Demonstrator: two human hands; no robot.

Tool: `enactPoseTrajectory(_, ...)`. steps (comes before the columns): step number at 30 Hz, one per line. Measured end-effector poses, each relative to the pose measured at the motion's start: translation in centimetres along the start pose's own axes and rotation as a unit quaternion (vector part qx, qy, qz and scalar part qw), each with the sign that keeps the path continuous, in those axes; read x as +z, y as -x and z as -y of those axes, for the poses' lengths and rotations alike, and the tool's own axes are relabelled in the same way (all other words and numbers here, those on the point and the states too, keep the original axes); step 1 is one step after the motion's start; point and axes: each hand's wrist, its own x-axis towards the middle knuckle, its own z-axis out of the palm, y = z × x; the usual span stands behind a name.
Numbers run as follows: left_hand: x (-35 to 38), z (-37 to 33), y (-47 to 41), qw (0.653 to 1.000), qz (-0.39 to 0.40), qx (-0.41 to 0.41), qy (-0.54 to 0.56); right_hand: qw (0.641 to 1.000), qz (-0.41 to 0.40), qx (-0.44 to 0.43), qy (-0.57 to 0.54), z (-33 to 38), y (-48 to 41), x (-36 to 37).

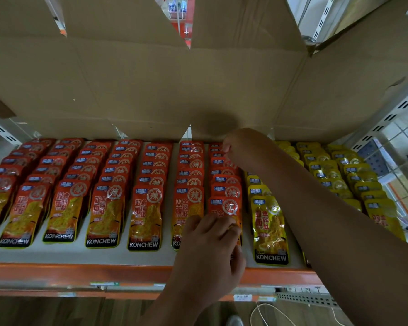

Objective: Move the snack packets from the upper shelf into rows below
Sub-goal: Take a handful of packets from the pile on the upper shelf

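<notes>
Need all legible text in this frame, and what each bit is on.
"KONCHEW": black band at the foot of the front red packets and the front yellow packet.
"辣": round stamp on the red packets.
"双面" and "金钱肚": fronts of both kinds.
Too small or blurred to read: blue corner logos, fine print, shelf-edge labels.

The left hand [212,241] gripped the front red packet [225,207] of a row on the shelf [57,256]; the right hand [229,144] reached that row's back end, beside yellow packets [269,227]
</notes>
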Motion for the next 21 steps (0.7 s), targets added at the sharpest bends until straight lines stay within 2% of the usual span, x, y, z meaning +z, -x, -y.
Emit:
enactPoseTrajectory(8,-0.03,-0.03,-0.04,1.0,0.003,0.001,-0.002,0.998,0.04,0.004,0.046,0.71,-0.99,0.64)
enactPoseTrajectory(21,-0.23,-0.08,-0.1,1.0,-0.014,0.012,-0.003,0.998,0.032,-0.031,0.05,0.67,-0.9,0.83)
